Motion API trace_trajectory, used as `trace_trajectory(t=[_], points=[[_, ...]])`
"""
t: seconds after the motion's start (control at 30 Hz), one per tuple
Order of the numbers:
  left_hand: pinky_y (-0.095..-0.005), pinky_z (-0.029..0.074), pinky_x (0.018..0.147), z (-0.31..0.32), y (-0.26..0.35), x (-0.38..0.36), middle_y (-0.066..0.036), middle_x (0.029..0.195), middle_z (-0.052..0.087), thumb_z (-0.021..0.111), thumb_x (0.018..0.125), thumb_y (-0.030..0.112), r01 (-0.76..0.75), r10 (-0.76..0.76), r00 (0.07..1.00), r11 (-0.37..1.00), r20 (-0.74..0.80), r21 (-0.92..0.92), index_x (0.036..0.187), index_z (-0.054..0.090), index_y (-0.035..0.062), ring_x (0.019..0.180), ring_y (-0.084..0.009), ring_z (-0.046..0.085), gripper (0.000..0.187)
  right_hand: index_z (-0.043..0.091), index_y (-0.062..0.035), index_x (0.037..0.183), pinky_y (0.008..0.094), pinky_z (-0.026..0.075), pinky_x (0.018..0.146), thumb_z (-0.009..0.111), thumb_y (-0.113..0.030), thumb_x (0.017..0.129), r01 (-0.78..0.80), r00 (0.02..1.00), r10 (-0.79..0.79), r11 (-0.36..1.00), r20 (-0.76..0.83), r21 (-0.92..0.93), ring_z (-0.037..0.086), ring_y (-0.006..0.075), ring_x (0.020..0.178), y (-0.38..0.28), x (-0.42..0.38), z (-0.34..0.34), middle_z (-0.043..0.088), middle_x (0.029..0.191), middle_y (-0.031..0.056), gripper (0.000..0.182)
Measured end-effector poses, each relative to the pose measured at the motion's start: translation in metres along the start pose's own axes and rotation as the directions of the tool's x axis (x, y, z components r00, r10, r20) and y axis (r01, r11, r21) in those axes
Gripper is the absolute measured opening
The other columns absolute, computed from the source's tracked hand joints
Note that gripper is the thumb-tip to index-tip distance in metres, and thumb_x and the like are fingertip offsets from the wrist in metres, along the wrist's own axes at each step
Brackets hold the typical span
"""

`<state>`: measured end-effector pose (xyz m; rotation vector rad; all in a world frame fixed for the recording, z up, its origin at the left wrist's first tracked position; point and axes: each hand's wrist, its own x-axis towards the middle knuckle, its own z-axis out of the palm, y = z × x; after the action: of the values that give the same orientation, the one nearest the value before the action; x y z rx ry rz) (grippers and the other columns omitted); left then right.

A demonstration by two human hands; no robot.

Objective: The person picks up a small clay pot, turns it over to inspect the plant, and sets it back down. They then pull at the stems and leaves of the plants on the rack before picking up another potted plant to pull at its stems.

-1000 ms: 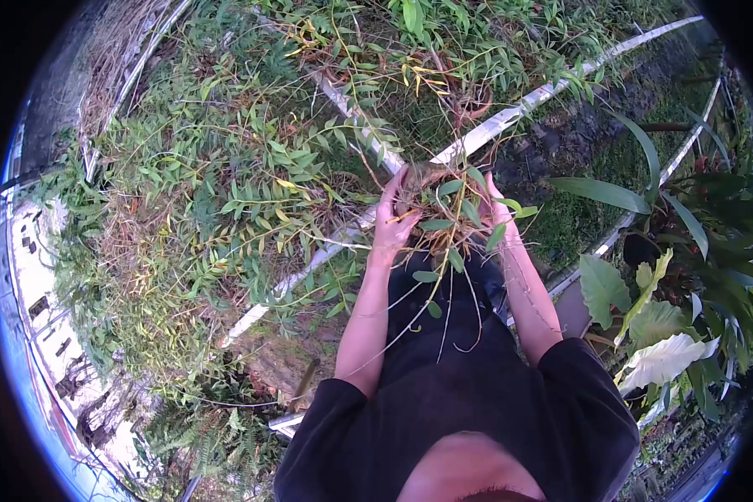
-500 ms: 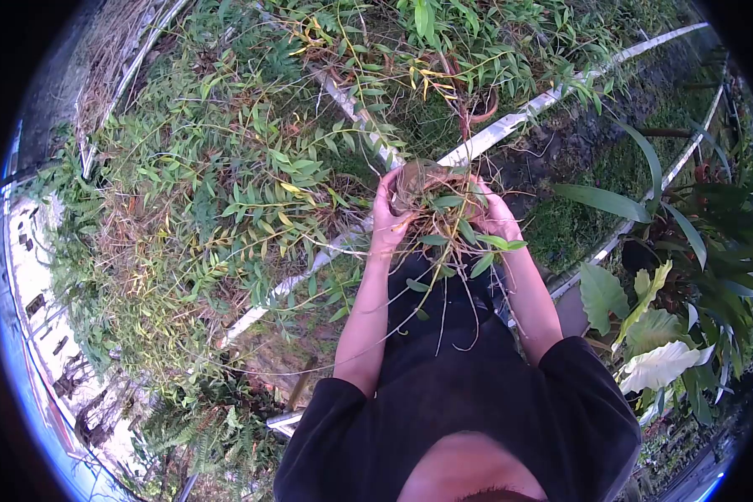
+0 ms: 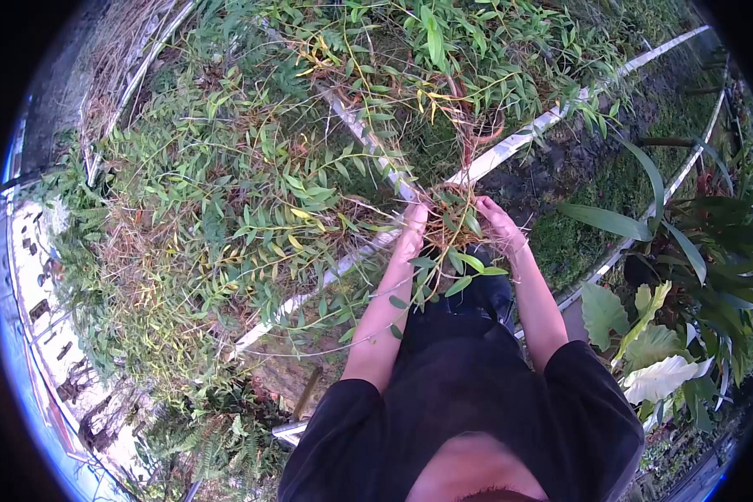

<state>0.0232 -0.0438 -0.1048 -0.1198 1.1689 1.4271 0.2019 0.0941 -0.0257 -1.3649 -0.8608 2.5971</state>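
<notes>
A leafy potted plant [image 3: 455, 219] with thin brown stems and roots is held between both hands in front of my waist. Long green leaves and shoots hang from it towards me. My left hand [image 3: 415, 221] grips its left side, with the fingers mostly hidden behind it. On the opposite side my right hand [image 3: 500, 221] holds the clump, fingertips against its upper right edge. Foliage covers the pot or root base, so its shape cannot be made out.
Dense leafy plants [image 3: 251, 201] spread to the left and ahead. Pale rails [image 3: 510, 146] cross just beyond my hands, and another rail [image 3: 314, 289] runs down to the left. Broad-leaved plants [image 3: 604, 314] stand at the right, with mossy ground [image 3: 560, 238] nearer.
The plant has tipped in my hands: its brown rounded base showed at the top before and is now hidden by leaves and stems. Both hands have shifted slightly, the left one inward.
</notes>
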Motion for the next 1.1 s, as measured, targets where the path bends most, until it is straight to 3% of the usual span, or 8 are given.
trace_trajectory(t=[0.33,0.4,0.63,0.7,0.83,0.93,1.0,1.1], points=[[-0.0393,0.057,0.093,0.018,0.103,-0.050,-0.013,0.126,0.062,0.050,0.101,0.025,-0.189,0.176,0.981,0.963,-0.079,-0.191,0.125,0.056,0.0000,0.109,-0.0228,0.066,0.035,0.053,-0.0107,0.117,0.0377,0.060,0.076,0.054,-0.024,0.104,-0.022,0.998,0.012,0.986,0.059,0.163,0.066,0.0185,0.094,0.021,0.105,0.027,0.060,0.107,0.0034,0.019],[-0.0425,0.058,0.092,-0.022,0.108,-0.020,-0.014,0.125,0.059,0.056,0.099,0.033,-0.145,0.154,0.980,0.986,0.125,-0.079,0.130,0.050,0.0015,0.110,-0.0258,0.066,0.045,0.052,-0.0112,0.120,0.0378,0.058,0.079,0.055,-0.028,0.103,-0.056,0.998,0.054,0.991,0.018,0.124,0.065,0.0179,0.093,0.014,0.106,0.045,0.059,0.106,0.0029,0.024],[-0.0461,0.058,0.092,-0.045,0.096,-0.008,-0.014,0.121,0.062,0.045,0.102,0.031,-0.225,0.244,0.961,0.964,0.133,-0.145,0.130,0.048,-0.0018,0.109,-0.0278,0.066,0.043,0.049,-0.0089,0.123,0.0410,0.061,0.078,0.058,-0.030,0.101,-0.067,0.997,0.055,0.973,0.061,0.219,0.069,0.0230,0.090,0.021,0.130,0.044,0.061,0.109,0.0079,0.032],[-0.0490,0.059,0.091,-0.106,0.070,0.059,-0.015,0.119,0.065,0.041,0.104,0.033,0.047,-0.038,0.998,0.984,0.052,-0.171,0.131,0.050,0.0015,0.106,-0.0281,0.068,0.042,0.047,-0.0087,0.133,0.0412,0.061,0.082,0.058,-0.032,0.101,-0.087,0.996,0.080,0.977,0.043,0.192,0.069,0.0241,0.096,0.013,0.124,0.046,0.061,0.118,0.0100,0.041],[-0.0505,0.062,0.083,-0.055,0.106,0.029,-0.017,0.115,0.069,0.041,0.104,0.039,0.160,-0.105,0.974,0.948,0.203,-0.275,0.128,0.056,0.0034,0.097,-0.0307,0.072,0.045,0.049,-0.0062,0.138,0.0404,0.058,0.088,0.058,-0.038,0.100,-0.133,0.986,0.125,0.989,0.114,0.065,0.069,0.0238,0.101,0.018,0.131,0.023,0.063,0.122,0.0108,0.050],[-0.0498,0.062,0.082,-0.067,0.088,0.027,-0.016,0.113,0.070,0.044,0.104,0.041,0.058,-0.049,0.997,0.984,0.055,-0.170,0.127,0.057,0.0038,0.098,-0.0298,0.072,0.045,0.062,0.0011,0.123,0.0350,0.054,0.073,0.055,-0.031,0.100,0.050,0.979,-0.130,0.901,-0.157,-0.431,0.068,0.0186,0.080,0.016,0.146,-0.009,0.071,0.093,0.0093,0.040],[-0.0463,0.063,0.073,-0.052,0.092,0.018,-0.014,0.111,0.070,0.052,0.102,0.038,-0.014,0.006,0.996,0.996,-0.094,-0.089,0.126,0.059,0.0055,0.092,-0.0279,0.072,0.041,0.068,0.0035,0.106,0.0329,0.054,0.070,0.055,-0.027,0.098,0.257,0.712,-0.600,0.706,-0.365,-0.661,0.068,0.0174,0.071,-0.030,0.105,0.014,0.070,0.080,0.0105,0.034],[-0.0488,0.062,0.076,-0.048,0.087,0.011,-0.013,0.106,0.069,0.053,0.102,0.029,-0.043,0.024,0.960,0.997,-0.279,-0.064,0.120,0.061,0.0004,0.090,-0.0261,0.071,0.035,0.065,0.0042,0.112,0.0313,0.053,0.072,0.063,-0.029,0.097,0.428,0.676,-0.669,0.698,-0.309,-0.575,0.067,0.0152,0.080,-0.076,0.110,0.010,0.071,0.091,0.0104,0.037]])
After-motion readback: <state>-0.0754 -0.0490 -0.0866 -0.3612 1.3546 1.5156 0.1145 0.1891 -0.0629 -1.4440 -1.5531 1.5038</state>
